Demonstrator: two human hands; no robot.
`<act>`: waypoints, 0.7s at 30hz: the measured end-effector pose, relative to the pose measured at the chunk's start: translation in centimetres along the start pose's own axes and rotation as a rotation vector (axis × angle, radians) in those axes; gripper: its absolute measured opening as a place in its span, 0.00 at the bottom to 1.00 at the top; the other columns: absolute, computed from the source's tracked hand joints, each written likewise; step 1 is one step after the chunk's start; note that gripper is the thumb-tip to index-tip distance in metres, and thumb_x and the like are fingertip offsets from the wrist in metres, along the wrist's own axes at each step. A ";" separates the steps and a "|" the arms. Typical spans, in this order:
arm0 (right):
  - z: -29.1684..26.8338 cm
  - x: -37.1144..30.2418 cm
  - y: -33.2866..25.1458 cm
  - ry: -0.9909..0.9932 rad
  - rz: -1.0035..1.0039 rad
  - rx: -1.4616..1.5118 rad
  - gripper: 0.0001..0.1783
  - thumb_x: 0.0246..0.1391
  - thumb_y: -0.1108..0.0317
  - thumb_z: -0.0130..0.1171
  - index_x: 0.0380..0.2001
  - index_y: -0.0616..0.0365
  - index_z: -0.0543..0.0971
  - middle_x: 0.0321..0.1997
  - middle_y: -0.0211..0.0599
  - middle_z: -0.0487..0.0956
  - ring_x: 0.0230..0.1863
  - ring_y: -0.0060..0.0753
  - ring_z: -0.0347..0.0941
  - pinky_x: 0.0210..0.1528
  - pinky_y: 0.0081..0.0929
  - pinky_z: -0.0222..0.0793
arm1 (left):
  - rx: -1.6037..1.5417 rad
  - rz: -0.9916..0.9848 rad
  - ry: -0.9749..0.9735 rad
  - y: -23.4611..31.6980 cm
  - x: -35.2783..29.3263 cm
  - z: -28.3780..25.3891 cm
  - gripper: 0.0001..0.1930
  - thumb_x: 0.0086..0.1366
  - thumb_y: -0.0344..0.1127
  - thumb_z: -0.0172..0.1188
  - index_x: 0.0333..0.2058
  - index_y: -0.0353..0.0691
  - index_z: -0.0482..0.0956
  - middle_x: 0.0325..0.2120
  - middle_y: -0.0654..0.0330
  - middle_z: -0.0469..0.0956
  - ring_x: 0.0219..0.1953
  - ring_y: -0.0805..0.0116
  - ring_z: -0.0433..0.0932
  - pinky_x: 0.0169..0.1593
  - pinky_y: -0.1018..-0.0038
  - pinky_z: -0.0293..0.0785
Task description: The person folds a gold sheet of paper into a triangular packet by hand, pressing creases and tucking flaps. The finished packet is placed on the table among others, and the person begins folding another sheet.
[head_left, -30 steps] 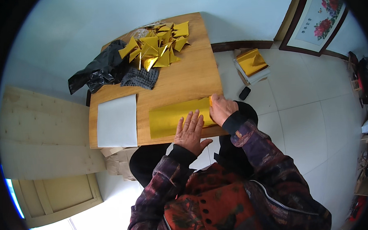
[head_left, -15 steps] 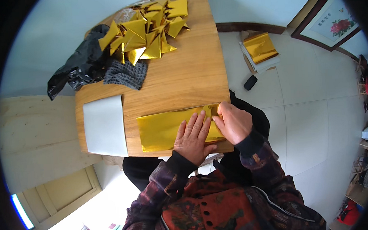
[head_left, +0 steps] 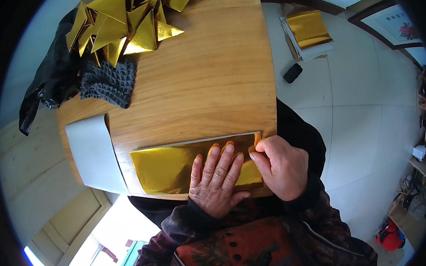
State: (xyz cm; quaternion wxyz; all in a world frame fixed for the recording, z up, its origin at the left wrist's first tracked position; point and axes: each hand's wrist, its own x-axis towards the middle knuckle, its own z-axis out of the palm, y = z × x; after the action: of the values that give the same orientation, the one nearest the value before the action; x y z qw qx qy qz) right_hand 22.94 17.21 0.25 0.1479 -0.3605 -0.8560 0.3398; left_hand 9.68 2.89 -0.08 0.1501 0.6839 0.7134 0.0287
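Observation:
A folded sheet of gold foil paper lies lengthwise along the table's near edge, with a thin pale strip showing on its far edge. My left hand rests flat on its middle, fingers spread and holding nothing. At the paper's right end my right hand is closed, its thumb and curled forefinger pinched at the paper's far right corner. The exact grip of the fingertips is partly hidden. To the left lies a folded pale grey sheet, reaching past the near edge.
Folded gold foil pieces are heaped at the far left. Beside them are a black plastic bag and a dark grey textured cloth. On the floor at right are a stack of gold paper and a small black object.
The view has shifted closer to the table. My right hand has slid a little toward me along the paper's right end; my left hand stays flat on the paper.

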 end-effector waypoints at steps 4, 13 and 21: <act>-0.1 -0.1 -0.2 0.003 0.044 0.039 0.10 0.46 0.72 0.67 0.26 0.56 0.73 0.24 0.36 0.74 0.22 0.42 0.74 0.21 0.33 0.68 | -0.039 -0.057 0.071 0.3 0.0 -0.4 0.40 0.61 0.67 0.47 0.65 0.48 0.61 0.68 0.55 0.56 0.70 0.54 0.51 0.70 0.49 0.37; 0.2 -0.1 -0.1 0.050 -0.027 0.014 0.13 0.43 0.70 0.68 0.26 0.54 0.72 0.24 0.34 0.74 0.22 0.39 0.74 0.20 0.31 0.68 | -0.034 -0.263 0.050 -3.3 -2.8 -4.8 0.39 0.58 0.57 0.59 0.64 0.44 0.63 0.67 0.50 0.57 0.70 0.48 0.51 0.69 0.51 0.39; 0.4 -0.4 0.0 0.092 -0.017 0.035 0.12 0.45 0.70 0.68 0.26 0.54 0.71 0.25 0.34 0.73 0.22 0.39 0.74 0.21 0.31 0.68 | -0.032 -0.214 0.016 -5.6 -2.9 -3.9 0.41 0.56 0.61 0.59 0.65 0.51 0.62 0.68 0.55 0.55 0.70 0.48 0.51 0.68 0.49 0.43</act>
State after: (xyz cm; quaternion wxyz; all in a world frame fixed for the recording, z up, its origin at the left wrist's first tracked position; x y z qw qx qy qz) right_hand 23.02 16.68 -0.02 0.1961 -0.3657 -0.8453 0.3364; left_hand 3.32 0.28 2.75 0.1574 0.6011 0.7830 0.0293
